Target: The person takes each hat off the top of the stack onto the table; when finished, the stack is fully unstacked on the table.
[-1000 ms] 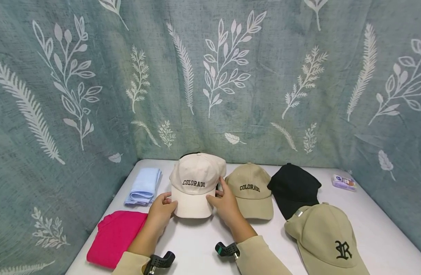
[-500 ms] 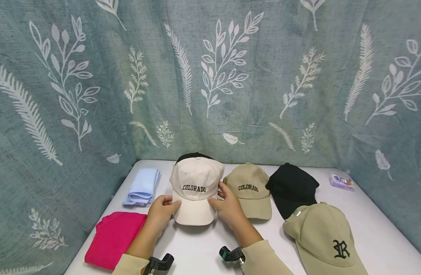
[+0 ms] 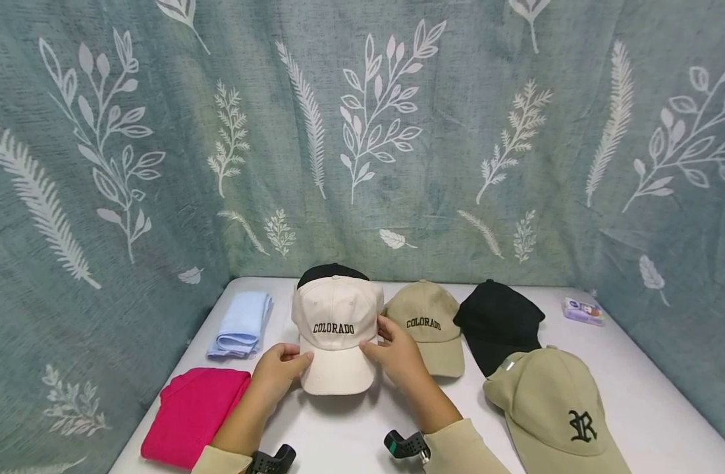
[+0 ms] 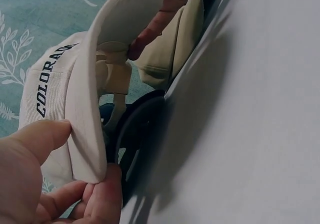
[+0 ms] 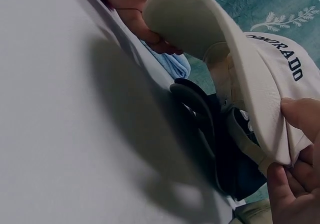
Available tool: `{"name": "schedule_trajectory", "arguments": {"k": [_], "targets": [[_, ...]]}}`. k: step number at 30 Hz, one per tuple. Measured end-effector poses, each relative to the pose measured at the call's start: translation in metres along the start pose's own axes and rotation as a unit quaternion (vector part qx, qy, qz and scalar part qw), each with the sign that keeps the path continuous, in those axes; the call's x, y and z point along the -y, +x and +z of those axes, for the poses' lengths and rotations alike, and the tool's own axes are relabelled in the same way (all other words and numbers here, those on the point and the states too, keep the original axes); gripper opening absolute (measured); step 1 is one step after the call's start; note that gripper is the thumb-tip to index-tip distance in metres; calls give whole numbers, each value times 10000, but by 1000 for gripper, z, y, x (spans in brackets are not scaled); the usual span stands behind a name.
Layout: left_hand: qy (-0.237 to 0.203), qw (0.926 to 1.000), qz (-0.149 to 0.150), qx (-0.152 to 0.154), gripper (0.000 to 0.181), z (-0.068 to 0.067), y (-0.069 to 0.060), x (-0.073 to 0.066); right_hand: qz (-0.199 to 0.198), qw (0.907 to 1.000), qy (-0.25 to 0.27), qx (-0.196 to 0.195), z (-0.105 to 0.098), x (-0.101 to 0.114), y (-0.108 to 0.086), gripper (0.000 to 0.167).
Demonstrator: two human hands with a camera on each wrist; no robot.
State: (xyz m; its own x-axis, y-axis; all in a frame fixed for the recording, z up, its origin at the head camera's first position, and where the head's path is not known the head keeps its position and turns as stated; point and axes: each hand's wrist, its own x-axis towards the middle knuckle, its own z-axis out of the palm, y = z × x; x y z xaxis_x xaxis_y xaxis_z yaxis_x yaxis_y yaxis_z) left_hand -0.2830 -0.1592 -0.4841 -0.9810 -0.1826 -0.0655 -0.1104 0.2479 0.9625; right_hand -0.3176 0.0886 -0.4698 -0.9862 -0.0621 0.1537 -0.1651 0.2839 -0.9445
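Note:
A cream baseball cap lettered COLORADO is held up off the table, its brim toward me. My left hand pinches the left side of the brim between thumb and fingers. On the opposite side, my right hand grips the brim's edge, thumb on top. Behind the cream cap is a black cap, mostly hidden in the head view. In the right wrist view, that dark cap rests on the table, below and behind the raised brim.
A khaki COLORADO cap, another black cap and a khaki cap with an R lie to the right. A purple packet sits at the far right. On the left are a folded blue cloth and a folded pink cloth.
Both hands have drawn the cream cap slightly toward me, exposing more of the black cap behind it. The head view has shifted a little.

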Motion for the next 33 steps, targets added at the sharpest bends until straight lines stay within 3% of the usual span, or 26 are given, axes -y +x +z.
{"name": "schedule_trajectory", "arguments": {"k": [10, 19, 33], "targets": [[-68, 9996, 216, 190, 45, 6, -16, -10, 188, 9998, 31, -26, -18, 11, -17, 72], [-82, 9989, 224, 397, 44, 16, -29, -18, 229, 9997, -77, -84, -37, 14, -29, 68], [-322, 9949, 407, 865, 44, 41, -52, -24, 170, 9992, -318, -177, -75, 16, -52, 67]]}}
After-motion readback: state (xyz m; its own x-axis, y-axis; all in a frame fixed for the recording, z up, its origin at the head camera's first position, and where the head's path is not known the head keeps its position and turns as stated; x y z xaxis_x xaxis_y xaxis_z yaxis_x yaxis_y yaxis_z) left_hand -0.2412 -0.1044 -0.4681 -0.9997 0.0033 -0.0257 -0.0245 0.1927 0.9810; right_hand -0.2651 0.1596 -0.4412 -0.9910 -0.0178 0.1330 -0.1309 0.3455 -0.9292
